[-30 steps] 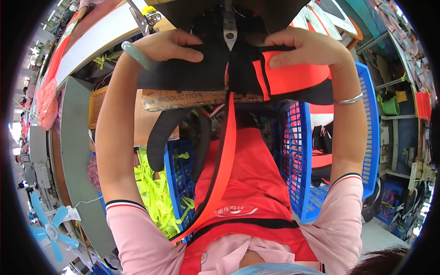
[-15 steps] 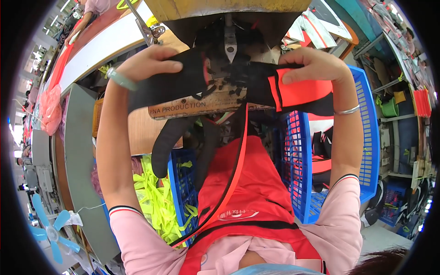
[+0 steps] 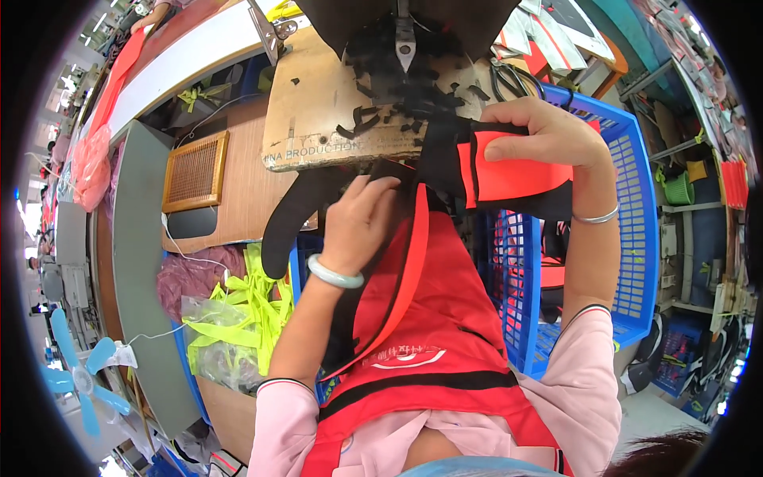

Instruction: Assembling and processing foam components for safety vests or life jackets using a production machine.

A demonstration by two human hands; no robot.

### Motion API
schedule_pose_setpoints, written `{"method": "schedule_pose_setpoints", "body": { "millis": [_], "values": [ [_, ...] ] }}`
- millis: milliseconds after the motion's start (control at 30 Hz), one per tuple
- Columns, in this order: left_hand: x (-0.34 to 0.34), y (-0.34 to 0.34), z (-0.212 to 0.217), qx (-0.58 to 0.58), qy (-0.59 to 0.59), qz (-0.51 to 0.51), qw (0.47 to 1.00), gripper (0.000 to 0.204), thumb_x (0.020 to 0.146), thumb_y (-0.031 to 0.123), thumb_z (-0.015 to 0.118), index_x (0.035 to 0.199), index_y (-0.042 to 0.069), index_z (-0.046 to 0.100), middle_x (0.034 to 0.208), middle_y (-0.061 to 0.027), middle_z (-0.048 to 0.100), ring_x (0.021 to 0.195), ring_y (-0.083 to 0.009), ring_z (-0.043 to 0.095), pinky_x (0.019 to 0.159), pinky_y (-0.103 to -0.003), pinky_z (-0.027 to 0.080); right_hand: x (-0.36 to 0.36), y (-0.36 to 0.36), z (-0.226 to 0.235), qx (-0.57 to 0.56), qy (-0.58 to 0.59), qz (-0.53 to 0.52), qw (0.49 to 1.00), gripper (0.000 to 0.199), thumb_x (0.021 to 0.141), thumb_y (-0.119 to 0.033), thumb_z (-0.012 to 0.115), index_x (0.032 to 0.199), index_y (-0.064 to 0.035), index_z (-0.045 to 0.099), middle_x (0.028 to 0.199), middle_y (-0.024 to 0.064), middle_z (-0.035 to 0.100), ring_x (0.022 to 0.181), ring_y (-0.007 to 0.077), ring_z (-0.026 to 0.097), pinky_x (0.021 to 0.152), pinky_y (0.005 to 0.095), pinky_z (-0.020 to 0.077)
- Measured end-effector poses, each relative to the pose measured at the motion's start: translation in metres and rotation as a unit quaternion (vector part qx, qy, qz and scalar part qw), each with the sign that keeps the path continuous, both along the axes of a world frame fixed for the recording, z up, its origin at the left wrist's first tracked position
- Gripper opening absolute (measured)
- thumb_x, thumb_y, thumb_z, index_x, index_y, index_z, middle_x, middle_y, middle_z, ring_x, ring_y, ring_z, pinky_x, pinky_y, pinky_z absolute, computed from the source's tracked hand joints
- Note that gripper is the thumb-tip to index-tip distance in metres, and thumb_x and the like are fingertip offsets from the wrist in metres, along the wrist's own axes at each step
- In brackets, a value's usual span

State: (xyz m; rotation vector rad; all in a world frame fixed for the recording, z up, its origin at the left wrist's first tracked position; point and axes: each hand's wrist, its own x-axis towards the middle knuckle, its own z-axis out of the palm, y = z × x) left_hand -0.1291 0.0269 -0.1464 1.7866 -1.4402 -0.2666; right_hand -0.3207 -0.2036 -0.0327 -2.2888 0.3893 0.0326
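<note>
Workshop interior, seen from above. A wooden tabletop [image 3: 238,191] carried a pale sewing plate [image 3: 334,103] strewn with black fabric scraps [image 3: 413,99], the machine's needle head [image 3: 404,36] above it. A large blue plastic basket [image 3: 628,238] stood to the right, holding more red pieces; a clear bag of yellow-green straps [image 3: 238,318] lay lower left, with a blue fan [image 3: 75,378] beyond. The red-and-black garment [image 3: 421,318] hung from the plate's front edge down to the lap. The right hand [image 3: 540,139] gripped its folded red panel, fingers closed around it; the left hand [image 3: 362,219] pressed the black trim, fingers curled on the cloth.
</note>
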Motion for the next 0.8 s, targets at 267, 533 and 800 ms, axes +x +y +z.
{"method": "schedule_pose_setpoints", "body": {
  "millis": [267,533,800],
  "values": [
    [-0.033,0.014,0.01,0.096,-0.08,-0.038,0.991,0.034,0.085,0.022,0.068,0.117,0.009,0.065,0.104,-0.0148,0.062,0.083,-0.0371,0.065,0.067,-0.044,0.053,-0.02,0.017,-0.01,-0.05,0.007,-0.001,0.999,0.046,0.086,-0.036,0.072,0.11,0.0035,0.064,0.093,0.0115,0.064,0.087,0.0189,0.058,0.078,0.0306,0.0468],
    [0.027,0.006,0.049,0.147,-0.136,-0.145,0.969,0.027,0.084,0.007,0.06,0.111,0.004,0.066,0.099,-0.0175,0.061,0.092,-0.0392,0.061,0.078,-0.045,0.051,-0.022,0.048,-0.067,-0.209,-0.106,-0.146,0.961,0.034,0.09,-0.028,0.067,0.106,0.0021,0.062,0.092,0.0186,0.065,0.086,0.0342,0.06,0.075,0.0361,0.0477],
    [0.038,-0.014,0.062,0.19,-0.201,-0.153,0.949,0.025,0.085,0.011,0.057,0.107,0.003,0.067,0.097,-0.0158,0.063,0.092,-0.0383,0.062,0.082,-0.046,0.05,0.011,0.172,-0.118,-0.258,-0.243,-0.159,0.921,0.024,0.074,-0.018,0.079,0.09,-0.0061,0.065,0.135,0.0172,0.051,0.117,0.0384,0.055,0.097,0.0473,0.0441]
  ]
}}
